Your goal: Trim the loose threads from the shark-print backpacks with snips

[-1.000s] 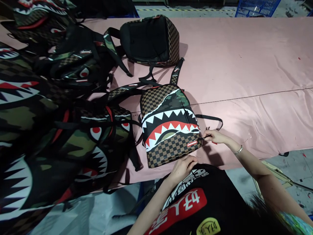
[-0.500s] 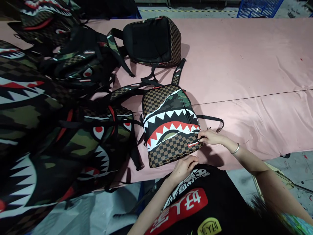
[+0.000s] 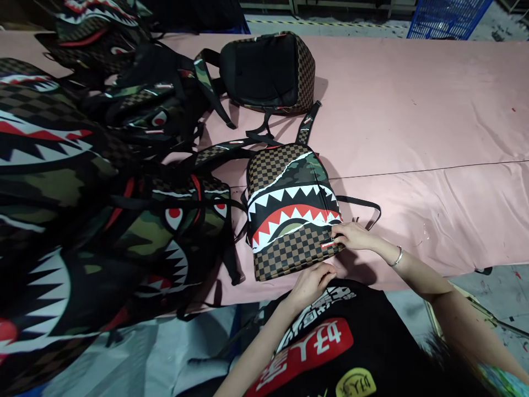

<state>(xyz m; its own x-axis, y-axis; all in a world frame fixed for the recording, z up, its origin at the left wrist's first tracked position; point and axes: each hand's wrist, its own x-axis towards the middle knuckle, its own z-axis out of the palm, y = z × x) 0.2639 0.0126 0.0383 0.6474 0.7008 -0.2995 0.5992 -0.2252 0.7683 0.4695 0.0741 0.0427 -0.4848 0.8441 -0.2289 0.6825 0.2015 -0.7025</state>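
Note:
A small backpack (image 3: 289,209) lies on its back on the pink-covered table, its front panel showing brown-and-black checks, camouflage and a toothed shark mouth. At its lower right corner, beside a small red label (image 3: 328,245), my right hand (image 3: 353,236) pinches the edge of the bag with bent fingers. My left hand (image 3: 313,282) is just below the bag's bottom edge, in front of my black apron (image 3: 372,325). Its fingers are curled and pressed together, and anything between them is hidden. A thin black strap (image 3: 361,203) loops out on the bag's right side.
Several similar shark-print backpacks (image 3: 173,237) crowd the left side of the pink table (image 3: 413,110). Behind the bag in front of me, another backpack (image 3: 264,71) rests with its black back panel up. A blue plastic crate (image 3: 446,19) stands beyond the far edge.
The view has shifted a little, so the table and bags appear slightly further right. My right fingers sit slightly closer in over the bag's corner; my left hand has barely moved.

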